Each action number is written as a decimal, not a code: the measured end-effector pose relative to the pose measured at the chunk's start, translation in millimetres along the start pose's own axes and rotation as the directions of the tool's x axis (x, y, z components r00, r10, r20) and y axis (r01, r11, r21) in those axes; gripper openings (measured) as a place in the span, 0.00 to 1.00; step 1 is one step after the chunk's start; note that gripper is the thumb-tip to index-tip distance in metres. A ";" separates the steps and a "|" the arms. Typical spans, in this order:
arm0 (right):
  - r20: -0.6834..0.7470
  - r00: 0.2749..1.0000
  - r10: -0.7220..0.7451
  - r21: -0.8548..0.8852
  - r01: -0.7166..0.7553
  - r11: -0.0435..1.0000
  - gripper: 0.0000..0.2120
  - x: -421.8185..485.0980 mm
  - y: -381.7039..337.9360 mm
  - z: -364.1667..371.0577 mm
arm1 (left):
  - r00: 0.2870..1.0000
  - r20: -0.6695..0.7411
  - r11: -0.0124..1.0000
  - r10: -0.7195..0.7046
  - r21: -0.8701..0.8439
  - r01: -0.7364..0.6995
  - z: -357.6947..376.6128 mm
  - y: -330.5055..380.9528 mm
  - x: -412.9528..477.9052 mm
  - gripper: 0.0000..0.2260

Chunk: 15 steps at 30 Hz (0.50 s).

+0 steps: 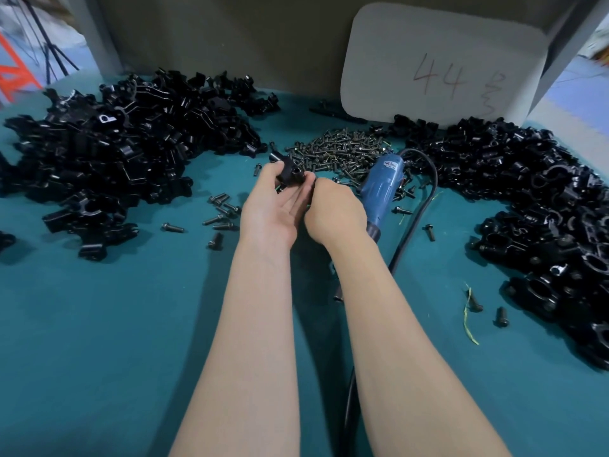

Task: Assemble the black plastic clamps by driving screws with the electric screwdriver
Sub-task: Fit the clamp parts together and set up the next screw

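Observation:
My left hand holds a black plastic clamp above the table, fingers wrapped around it. My right hand is closed right beside it, fingertips at the clamp's near side; whatever it pinches is hidden. The blue electric screwdriver lies on the green table just right of my right hand, its black cable looping back and down. A heap of dark screws sits behind both hands.
A large pile of black clamp parts fills the left, another pile of clamps the right. Loose screws lie scattered near my left wrist. A grey board marked "44" leans on the back wall.

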State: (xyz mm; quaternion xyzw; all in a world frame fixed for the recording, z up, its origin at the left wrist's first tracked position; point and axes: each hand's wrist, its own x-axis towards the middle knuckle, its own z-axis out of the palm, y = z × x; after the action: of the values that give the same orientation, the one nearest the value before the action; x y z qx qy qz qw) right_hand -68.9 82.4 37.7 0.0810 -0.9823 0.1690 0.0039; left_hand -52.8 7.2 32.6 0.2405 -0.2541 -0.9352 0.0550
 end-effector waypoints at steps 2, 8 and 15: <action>0.016 1.000 -0.008 0.012 0.008 1.000 0.11 0.7 1.4 -2.1 | 1.000 -0.001 1.000 -0.004 -0.005 0.004 -0.3 0.6 0.9 0.07; 0.184 0.983 0.028 -0.094 -0.011 0.996 0.13 1.4 -2.5 -0.1 | 1.000 -0.015 0.999 0.025 0.040 -0.025 -0.6 0.7 1.6 0.07; 0.164 0.986 0.038 -0.100 -0.022 0.995 0.08 3.7 -2.1 4.6 | 0.969 -0.077 0.950 0.233 0.231 -0.210 1.7 -6.2 2.2 0.19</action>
State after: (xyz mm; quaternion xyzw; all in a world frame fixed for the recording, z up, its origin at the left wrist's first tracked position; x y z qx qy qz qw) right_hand -72.2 78.3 34.2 0.0798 -0.9874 0.1134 -0.0763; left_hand -55.5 12.8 29.8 0.2631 -0.3790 -0.8752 0.1458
